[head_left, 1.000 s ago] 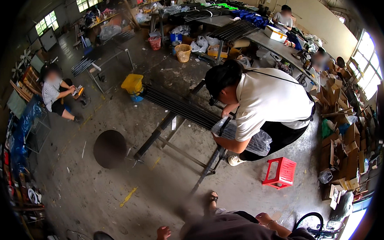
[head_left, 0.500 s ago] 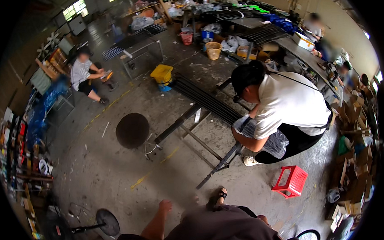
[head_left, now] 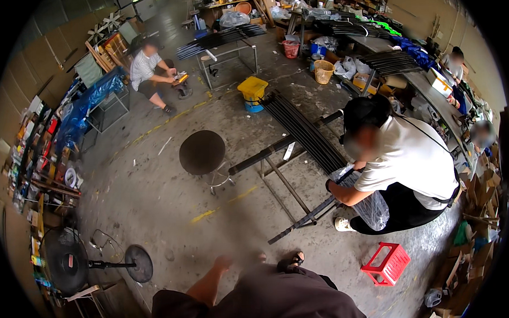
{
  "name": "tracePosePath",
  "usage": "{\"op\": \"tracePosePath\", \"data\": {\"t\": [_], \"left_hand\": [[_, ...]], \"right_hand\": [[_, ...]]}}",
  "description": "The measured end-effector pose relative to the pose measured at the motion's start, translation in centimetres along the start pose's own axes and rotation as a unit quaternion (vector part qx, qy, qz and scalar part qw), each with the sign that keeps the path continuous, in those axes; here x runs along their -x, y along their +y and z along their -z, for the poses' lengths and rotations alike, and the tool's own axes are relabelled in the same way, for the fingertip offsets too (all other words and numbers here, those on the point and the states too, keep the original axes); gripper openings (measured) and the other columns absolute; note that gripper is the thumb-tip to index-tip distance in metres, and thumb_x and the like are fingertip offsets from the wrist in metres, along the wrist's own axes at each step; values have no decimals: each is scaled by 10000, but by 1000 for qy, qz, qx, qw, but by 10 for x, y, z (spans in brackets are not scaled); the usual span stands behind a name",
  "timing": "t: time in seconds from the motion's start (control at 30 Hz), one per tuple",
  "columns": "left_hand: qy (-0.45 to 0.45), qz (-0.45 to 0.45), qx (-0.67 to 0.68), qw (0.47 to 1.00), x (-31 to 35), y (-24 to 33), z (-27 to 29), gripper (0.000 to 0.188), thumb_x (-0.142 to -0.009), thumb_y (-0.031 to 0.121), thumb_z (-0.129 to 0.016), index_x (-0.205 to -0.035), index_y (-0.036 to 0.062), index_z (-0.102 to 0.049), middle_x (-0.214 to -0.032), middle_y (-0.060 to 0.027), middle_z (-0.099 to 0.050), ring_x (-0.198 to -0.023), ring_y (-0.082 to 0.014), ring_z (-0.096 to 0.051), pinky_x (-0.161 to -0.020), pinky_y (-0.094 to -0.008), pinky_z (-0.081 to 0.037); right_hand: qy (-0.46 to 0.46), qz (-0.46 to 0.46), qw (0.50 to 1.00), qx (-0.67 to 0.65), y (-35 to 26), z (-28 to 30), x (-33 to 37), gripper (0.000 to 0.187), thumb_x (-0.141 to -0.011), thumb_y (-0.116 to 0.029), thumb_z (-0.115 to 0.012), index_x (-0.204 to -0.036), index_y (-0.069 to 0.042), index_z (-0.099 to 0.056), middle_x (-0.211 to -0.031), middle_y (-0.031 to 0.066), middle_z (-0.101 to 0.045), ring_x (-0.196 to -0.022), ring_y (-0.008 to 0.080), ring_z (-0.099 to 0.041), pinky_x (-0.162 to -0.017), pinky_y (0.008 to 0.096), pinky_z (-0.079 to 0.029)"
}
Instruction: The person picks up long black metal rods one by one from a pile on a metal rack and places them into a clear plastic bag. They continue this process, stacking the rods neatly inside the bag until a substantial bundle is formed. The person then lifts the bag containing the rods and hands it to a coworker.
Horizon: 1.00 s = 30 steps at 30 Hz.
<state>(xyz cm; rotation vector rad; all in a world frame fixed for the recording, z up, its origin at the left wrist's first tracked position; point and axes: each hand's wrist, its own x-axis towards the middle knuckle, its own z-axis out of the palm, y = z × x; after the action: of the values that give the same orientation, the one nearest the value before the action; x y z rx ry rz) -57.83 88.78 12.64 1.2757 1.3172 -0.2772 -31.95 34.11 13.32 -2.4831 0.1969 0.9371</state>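
My left hand [head_left: 222, 265] hangs low at the front of my dark shirt [head_left: 265, 299], over the concrete floor. Its fingers are smeared, and I see nothing plainly held in it. My right hand is out of sight behind the shirt. Ahead to the right, a co-worker in a white top [head_left: 405, 148] squats and handles clear plastic wrap [head_left: 373, 211] at the near end of a bundle of black tubes [head_left: 304, 132]. The tubes rest on a metal frame stand [head_left: 286, 186], out of reach of my hands.
A round dark stool [head_left: 202, 152] stands left of the frame and a red plastic stool [head_left: 386, 264] to its right. A pedestal fan [head_left: 67, 266] is at lower left. Yellow and blue buckets [head_left: 252, 90] stand beyond. Cardboard boxes [head_left: 470, 241] line the right.
My view has shifted, so the scene sits further right. The co-worker still bends over the tubes and wrap. The edge of my right hand, visible before, has dropped out of sight.
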Motion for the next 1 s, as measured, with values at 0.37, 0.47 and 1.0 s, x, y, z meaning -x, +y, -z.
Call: {"op": "tracePosePath", "data": {"t": [0.37,0.47,1.0], "left_hand": [[34,17,38,999,24,41,-8,330,-833,275,-632,-1054,31,-602,-901,-91,-623,-806,-206,-594,-702,-354,-498],[31,-1,-50,998,3,21,-13,334,-861,305,-540,-1087,71,-614,-1020,-129,-624,-918,-281,-581,-788,-419,-458],[0,-208,-186,960,-44,-16,1,276,-791,247,-648,-931,12,-611,-771,-75,-611,-662,-164,-578,-558,-305,-483]], "right_hand": [[23,20,999,24,4,-6,-31,350,-767,-347,-612,-918,-47,-709,-834,181,-684,-845,278,-669,-743,365,-506],[-4,15,1000,11,-2,0,-25,335,-768,-342,-601,-916,-62,-712,-842,181,-682,-863,285,-665,-751,363,-504],[-34,10,999,-7,-2,4,-1,350,-768,-319,-579,-941,-40,-700,-890,204,-674,-903,280,-660,-773,367,-505]]}}
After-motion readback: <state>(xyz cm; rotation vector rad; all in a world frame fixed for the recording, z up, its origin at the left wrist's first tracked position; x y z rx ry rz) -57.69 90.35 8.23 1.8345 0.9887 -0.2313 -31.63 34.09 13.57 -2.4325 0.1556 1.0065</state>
